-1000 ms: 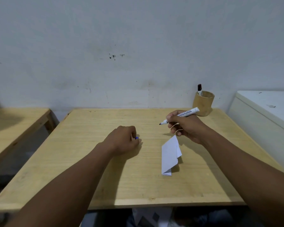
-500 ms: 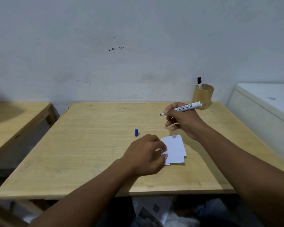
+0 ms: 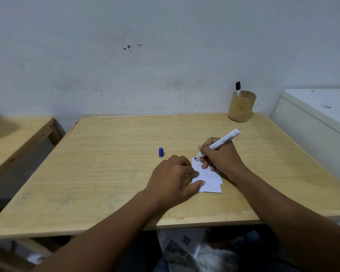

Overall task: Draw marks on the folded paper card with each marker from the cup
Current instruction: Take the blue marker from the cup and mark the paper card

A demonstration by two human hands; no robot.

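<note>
A white folded paper card (image 3: 210, 180) lies flat on the wooden table (image 3: 110, 173). My left hand (image 3: 173, 179) presses on the card's left edge with its fingertips. My right hand (image 3: 220, 158) grips a white marker (image 3: 221, 142), whose blue tip touches the card's far left corner. The marker's blue cap (image 3: 161, 152) stands on the table just left of both hands. At the table's back right corner stands a tan cup (image 3: 242, 106) with one dark-capped marker (image 3: 238, 88) sticking out of it.
A second wooden table (image 3: 18, 138) stands to the left, with a gap between the two. A white cabinet (image 3: 318, 122) borders the table's right side. A wall rises behind. Papers and cloth lie on the floor under the front edge.
My right hand has lowered the marker from above the table down onto the card. My left hand, which set the cap down earlier, stays on the card's left edge.
</note>
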